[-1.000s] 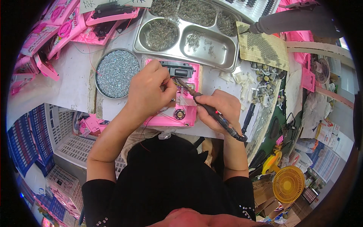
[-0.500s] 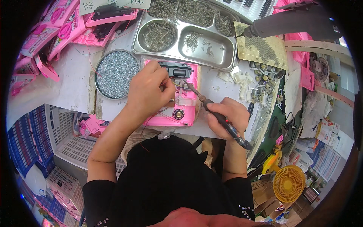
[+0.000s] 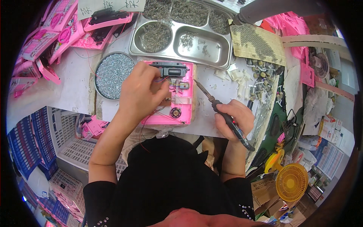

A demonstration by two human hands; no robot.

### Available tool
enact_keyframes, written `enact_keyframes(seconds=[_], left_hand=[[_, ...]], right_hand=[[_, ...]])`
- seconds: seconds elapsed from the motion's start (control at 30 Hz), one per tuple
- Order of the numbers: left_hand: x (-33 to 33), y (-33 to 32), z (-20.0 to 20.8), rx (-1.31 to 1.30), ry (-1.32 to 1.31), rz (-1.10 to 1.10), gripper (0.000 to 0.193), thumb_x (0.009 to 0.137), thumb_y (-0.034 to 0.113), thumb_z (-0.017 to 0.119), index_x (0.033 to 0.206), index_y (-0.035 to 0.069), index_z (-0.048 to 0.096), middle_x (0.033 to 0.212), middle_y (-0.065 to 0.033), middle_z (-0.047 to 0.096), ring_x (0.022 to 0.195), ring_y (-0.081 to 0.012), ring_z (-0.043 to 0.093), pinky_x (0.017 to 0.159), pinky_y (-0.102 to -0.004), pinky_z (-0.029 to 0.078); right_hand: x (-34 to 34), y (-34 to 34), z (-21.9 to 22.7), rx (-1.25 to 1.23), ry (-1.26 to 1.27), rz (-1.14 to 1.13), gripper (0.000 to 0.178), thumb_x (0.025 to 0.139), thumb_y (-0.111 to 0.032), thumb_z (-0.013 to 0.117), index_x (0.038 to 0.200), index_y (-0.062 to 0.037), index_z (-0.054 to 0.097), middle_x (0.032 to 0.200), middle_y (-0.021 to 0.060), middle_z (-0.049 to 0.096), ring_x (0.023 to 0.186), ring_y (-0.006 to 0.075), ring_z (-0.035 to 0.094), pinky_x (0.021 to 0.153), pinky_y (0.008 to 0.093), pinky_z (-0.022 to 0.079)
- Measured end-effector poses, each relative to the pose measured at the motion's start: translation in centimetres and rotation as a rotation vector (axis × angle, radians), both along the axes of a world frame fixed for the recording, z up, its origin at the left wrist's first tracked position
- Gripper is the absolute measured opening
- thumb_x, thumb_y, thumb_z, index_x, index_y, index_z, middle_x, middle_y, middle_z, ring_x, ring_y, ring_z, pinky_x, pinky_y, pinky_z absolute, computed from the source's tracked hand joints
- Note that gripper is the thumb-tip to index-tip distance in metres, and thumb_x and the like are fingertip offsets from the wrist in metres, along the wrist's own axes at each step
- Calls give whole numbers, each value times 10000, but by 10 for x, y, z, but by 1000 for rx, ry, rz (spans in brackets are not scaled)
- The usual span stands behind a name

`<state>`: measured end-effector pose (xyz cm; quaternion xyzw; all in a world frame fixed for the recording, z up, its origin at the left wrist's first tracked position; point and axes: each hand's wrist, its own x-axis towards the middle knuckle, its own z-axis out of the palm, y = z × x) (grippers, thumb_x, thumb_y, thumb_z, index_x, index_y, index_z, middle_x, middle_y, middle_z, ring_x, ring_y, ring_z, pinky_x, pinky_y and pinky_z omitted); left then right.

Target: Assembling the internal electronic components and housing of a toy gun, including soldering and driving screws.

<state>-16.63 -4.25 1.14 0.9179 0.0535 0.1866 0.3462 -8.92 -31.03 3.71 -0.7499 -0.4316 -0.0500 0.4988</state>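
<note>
My right hand [image 3: 236,118] grips a soldering iron [image 3: 223,113] by its dark handle. The iron's tip lies just off the right edge of a pink plastic toy housing [image 3: 185,113]. Over the left part of that housing, my left hand [image 3: 141,89] is closed in a pinch on a thin wire [image 3: 162,80]; the fingertips are partly hidden. Inside the housing are a black battery box [image 3: 174,71], a small metal motor [image 3: 183,86] and a round speaker [image 3: 176,112]. Loose thin wires run along its lower left side.
A round tin of small screws [image 3: 114,75] stands left of the housing. Behind it is a steel compartment tray [image 3: 202,62] with springs. White parts and small motors [image 3: 261,75] lie at right, under a dark power tool [image 3: 261,11]. Pink housings [image 3: 62,36] pile up at far left.
The soldering iron has moved right and away from the motor area, out past the housing's edge. My left hand has shifted slightly left and stays pinched.
</note>
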Motion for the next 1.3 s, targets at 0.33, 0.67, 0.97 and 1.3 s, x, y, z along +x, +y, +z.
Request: enact_keyframes(seconds=[0.33, 0.67, 0.97, 1.3], left_hand=[[-7, -12, -5, 68, 70, -499, 182, 823, 58, 753, 999, 74, 714, 967, -71, 660, 841, -276, 684, 684, -386, 559], [2, -7, -6, -472, 387, -299, 78, 874, 9, 751, 945, 3, 718, 748, -51, 693, 648, -97, 634, 589, -257, 487], [2, -5, -8, -562, 369, -281, 100, 881, 55, 760, 886, 2, 675, 646, -42, 632, 544, -97, 559, 533, -283, 451], [2, -3, -11, -592, 339, -342, 79, 880, 36, 739, 936, 13, 687, 739, -77, 653, 625, -157, 613, 593, -306, 478]], right_hand=[[-3, -12, 3, 1, -15, -57, 272, 718, 18, 766, 982, 39, 705, 632, 77, 575, 509, 185, 503, 483, 299, 353], [-25, 42, -26, 49, 233, -178, 478, 794, 58, 770, 1254, -36, 677, 961, 126, 690, 835, 277, 682, 736, 333, 541], [-10, 76, -42, 66, 193, -48, 582, 810, 85, 757, 1351, -76, 613, 976, 83, 683, 847, 197, 674, 743, 304, 533], [-17, 73, -38, 37, 115, -97, 565, 765, 113, 750, 1295, -55, 650, 958, 129, 677, 832, 287, 677, 724, 355, 552]])
